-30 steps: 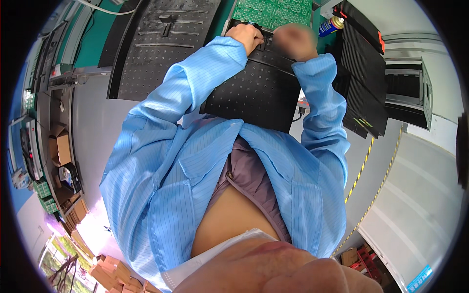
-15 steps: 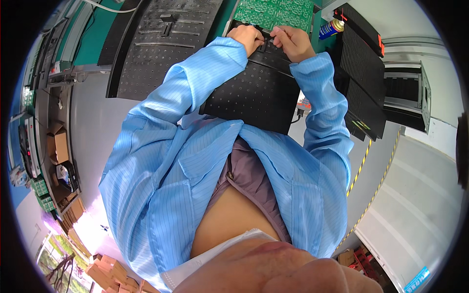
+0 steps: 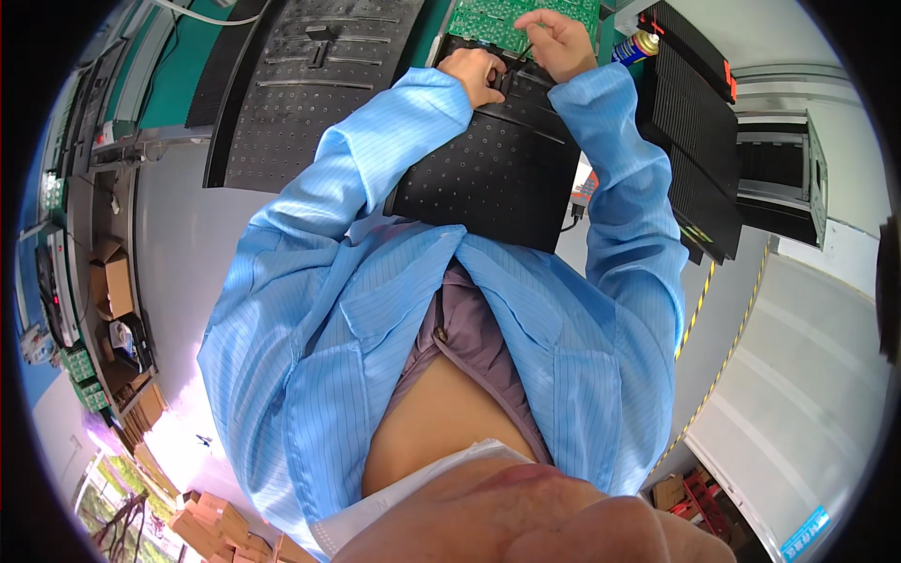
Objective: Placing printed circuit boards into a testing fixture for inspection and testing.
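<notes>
My left hand (image 3: 472, 75) rests on the upper part of a black perforated plate (image 3: 488, 178), fingers bent and closed around a small dark part that they mostly hide. Just right of it and slightly raised, my right hand (image 3: 560, 47) has its thumb and forefinger pinched. A thin dark rod (image 3: 522, 58) slants from under the right hand down toward the left fingertips. Behind both hands lies a panel of green circuit boards (image 3: 488, 23), partly covered by my right fingers.
To the left lies another perforated black plate (image 3: 310, 122) with slots and a black block (image 3: 320, 45). A blue spray can (image 3: 635, 47) stands at the right, beside black ribbed racks (image 3: 690, 131). A white cable (image 3: 206, 16) crosses the far left.
My right hand has moved up and away from the left hand, over the green boards. The thin dark rod now shows between the hands. My left hand has stayed nearly in place.
</notes>
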A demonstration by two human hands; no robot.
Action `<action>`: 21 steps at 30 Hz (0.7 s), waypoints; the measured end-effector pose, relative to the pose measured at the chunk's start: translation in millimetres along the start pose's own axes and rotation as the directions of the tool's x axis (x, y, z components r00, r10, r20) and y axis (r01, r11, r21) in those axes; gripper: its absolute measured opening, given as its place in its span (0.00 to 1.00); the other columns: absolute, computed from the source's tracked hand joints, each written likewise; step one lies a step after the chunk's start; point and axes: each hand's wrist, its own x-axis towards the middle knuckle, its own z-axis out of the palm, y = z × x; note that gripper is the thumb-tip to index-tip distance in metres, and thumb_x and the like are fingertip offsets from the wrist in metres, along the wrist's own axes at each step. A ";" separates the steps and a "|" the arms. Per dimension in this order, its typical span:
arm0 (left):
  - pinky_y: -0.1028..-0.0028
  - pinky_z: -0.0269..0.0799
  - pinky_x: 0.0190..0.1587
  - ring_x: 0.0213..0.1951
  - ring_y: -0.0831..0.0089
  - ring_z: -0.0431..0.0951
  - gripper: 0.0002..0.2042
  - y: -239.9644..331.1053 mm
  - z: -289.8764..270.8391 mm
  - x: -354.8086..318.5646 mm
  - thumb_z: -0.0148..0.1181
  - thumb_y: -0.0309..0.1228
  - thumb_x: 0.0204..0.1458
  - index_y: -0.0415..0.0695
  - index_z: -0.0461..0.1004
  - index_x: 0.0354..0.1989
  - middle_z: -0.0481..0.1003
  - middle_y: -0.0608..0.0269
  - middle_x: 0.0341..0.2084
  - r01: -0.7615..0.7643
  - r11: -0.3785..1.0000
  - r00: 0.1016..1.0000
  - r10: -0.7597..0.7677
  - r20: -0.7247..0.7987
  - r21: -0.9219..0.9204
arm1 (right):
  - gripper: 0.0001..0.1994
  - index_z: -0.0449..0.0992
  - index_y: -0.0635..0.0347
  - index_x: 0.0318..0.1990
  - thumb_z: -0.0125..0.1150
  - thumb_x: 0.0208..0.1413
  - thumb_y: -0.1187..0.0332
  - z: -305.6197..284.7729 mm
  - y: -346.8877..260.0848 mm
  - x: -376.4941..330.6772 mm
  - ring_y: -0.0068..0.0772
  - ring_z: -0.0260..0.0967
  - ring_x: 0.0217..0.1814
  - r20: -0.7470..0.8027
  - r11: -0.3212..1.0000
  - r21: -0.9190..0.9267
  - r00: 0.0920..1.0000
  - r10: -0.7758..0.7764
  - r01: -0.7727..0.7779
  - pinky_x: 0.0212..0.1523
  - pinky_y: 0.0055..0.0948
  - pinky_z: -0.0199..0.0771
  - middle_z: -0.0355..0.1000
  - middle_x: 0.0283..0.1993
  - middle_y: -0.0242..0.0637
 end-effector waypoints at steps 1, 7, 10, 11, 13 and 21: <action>0.76 0.70 0.30 0.23 0.70 0.74 0.18 -1.3 1.3 0.5 0.69 0.25 0.33 0.38 0.77 0.37 0.75 0.62 0.22 -0.013 1.000 1.000 0.013 0.006 -0.013 | 0.10 0.77 0.62 0.31 0.51 0.56 0.68 0.5 -1.8 -1.6 0.17 0.56 0.16 -0.018 0.997 0.051 0.998 0.054 -0.053 0.16 0.15 0.53 0.63 0.14 0.28; 0.71 0.72 0.35 0.29 0.67 0.76 0.17 -4.5 -0.9 0.7 0.68 0.30 0.34 0.45 0.77 0.37 0.75 0.67 0.24 0.055 0.998 0.996 -0.055 0.066 0.009 | 0.08 0.78 0.59 0.34 0.51 0.56 0.69 -0.9 3.4 -2.5 0.17 0.56 0.13 0.099 0.970 0.237 0.994 0.038 -0.061 0.15 0.14 0.54 0.64 0.13 0.28; 0.70 0.72 0.35 0.29 0.67 0.76 0.17 -2.9 0.1 1.8 0.68 0.30 0.34 0.45 0.78 0.37 0.75 0.67 0.24 0.059 0.998 0.996 -0.058 0.060 -0.010 | 0.08 0.77 0.60 0.38 0.52 0.56 0.70 -15.1 4.8 -2.9 0.18 0.59 0.15 0.103 0.981 -0.192 0.994 -0.024 0.043 0.16 0.13 0.59 0.68 0.17 0.30; 0.70 0.72 0.35 0.29 0.67 0.76 0.17 -2.3 0.3 2.0 0.68 0.30 0.35 0.45 0.78 0.37 0.75 0.67 0.24 0.061 0.998 0.997 -0.060 0.058 -0.015 | 0.08 0.76 0.60 0.39 0.52 0.56 0.70 -17.9 4.6 -3.0 0.18 0.60 0.15 0.110 0.941 -0.330 0.993 -0.043 0.078 0.17 0.13 0.60 0.69 0.18 0.31; 0.71 0.71 0.34 0.27 0.67 0.75 0.16 -1.1 0.3 2.2 0.68 0.28 0.34 0.43 0.77 0.36 0.75 0.66 0.23 0.044 0.999 0.998 -0.043 0.039 -0.016 | 0.08 0.76 0.61 0.39 0.52 0.56 0.70 -16.6 -5.9 -2.1 0.18 0.62 0.17 0.116 0.944 -0.330 0.993 0.009 0.030 0.17 0.13 0.61 0.70 0.19 0.32; 0.73 0.70 0.29 0.21 0.67 0.73 0.10 -1.0 2.5 2.9 0.70 0.26 0.32 0.39 0.76 0.25 0.74 0.63 0.19 0.074 0.997 0.997 -0.074 0.036 0.021 | 0.08 0.76 0.63 0.36 0.56 0.55 0.68 -3.1 -29.7 -8.8 0.22 0.71 0.22 0.279 0.822 0.482 0.943 0.184 -0.303 0.16 0.14 0.63 0.74 0.24 0.35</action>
